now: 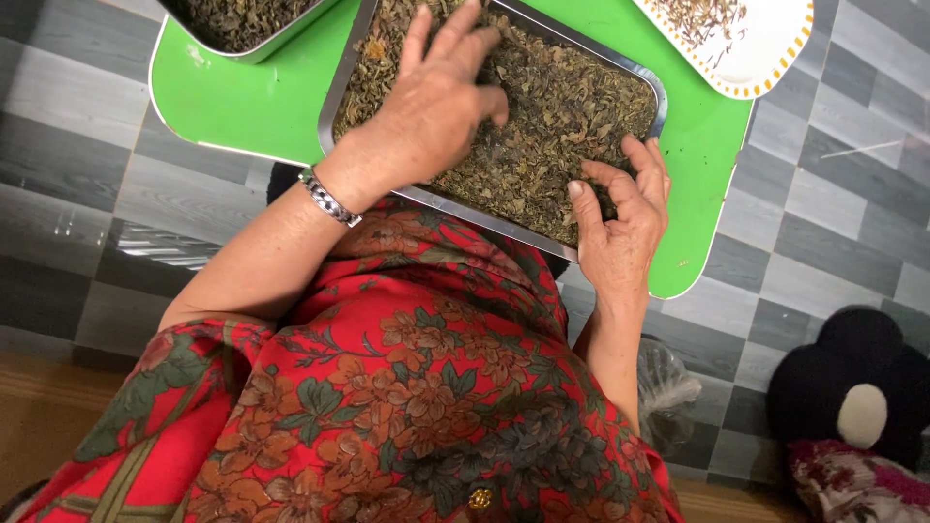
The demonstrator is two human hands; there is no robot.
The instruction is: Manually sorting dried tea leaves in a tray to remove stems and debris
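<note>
Right now the left hand (441, 107) lies palm-down w/ fingers spread and slightly curled, raking through the dried tea leaves (552, 116), gripping nothing solid. The right hand (625, 218) sits at the near right corner of the steel tray (341, 82), fingers loosely bent, thumb tucked toward them, maybe pinching a few bits; can't tell for sure. Leaves fill that tray, which rests mid-way on a green table (242, 97), its near edge overhanging toward the lap.

To sort well, I'd judge: keep the left fingers shallow & sweep thin layers so stems show, while the right hand picks at the corner w/o pushing leaves over the rim.

Count: 2 hands, 1 bracelet (329, 199) on the left wrist, 2 steel trays (second one (247, 29) at the far left corner), 1 white plate (751, 53) at the far right corner, 1 green table.
</note>
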